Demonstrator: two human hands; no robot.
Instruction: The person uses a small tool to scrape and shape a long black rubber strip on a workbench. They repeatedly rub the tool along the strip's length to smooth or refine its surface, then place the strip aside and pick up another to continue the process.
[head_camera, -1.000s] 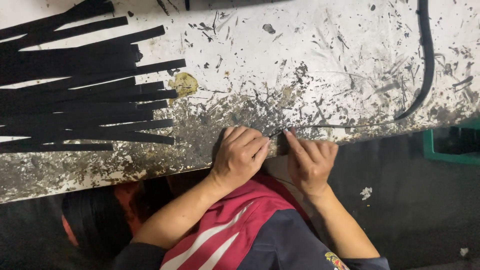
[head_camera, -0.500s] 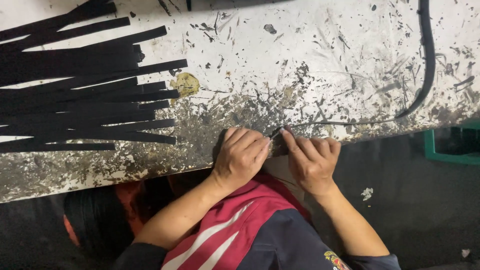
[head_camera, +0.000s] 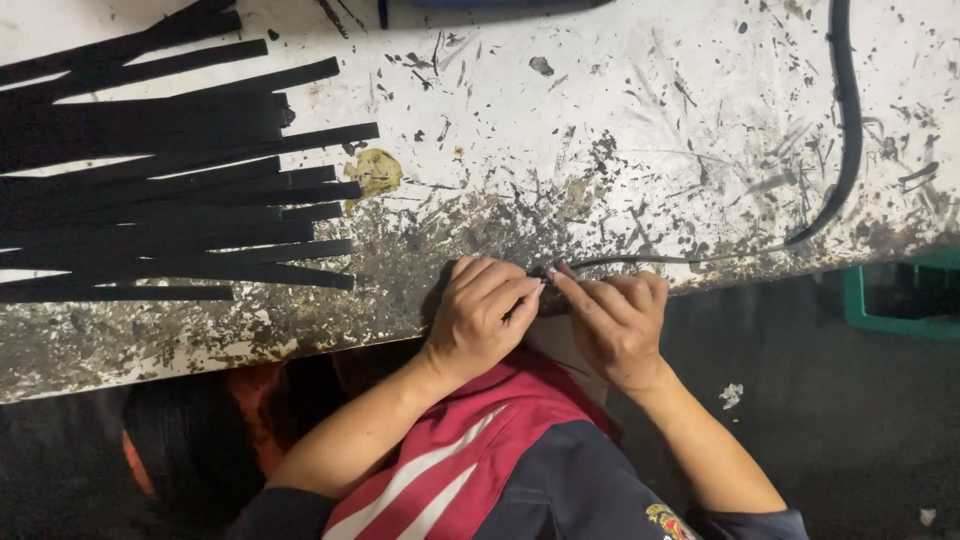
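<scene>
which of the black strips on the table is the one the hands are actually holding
The long thin curved strip on the right, whose end runs to the fingertips of the left hand and right hand. The straight strips lie piled untouched at left.

No packages, labels, signs or screens are visible. The only printed item is a small embroidered patch (head_camera: 668, 520) on the dark sleeve at the lower edge, rounded, in yellow and red.
</scene>
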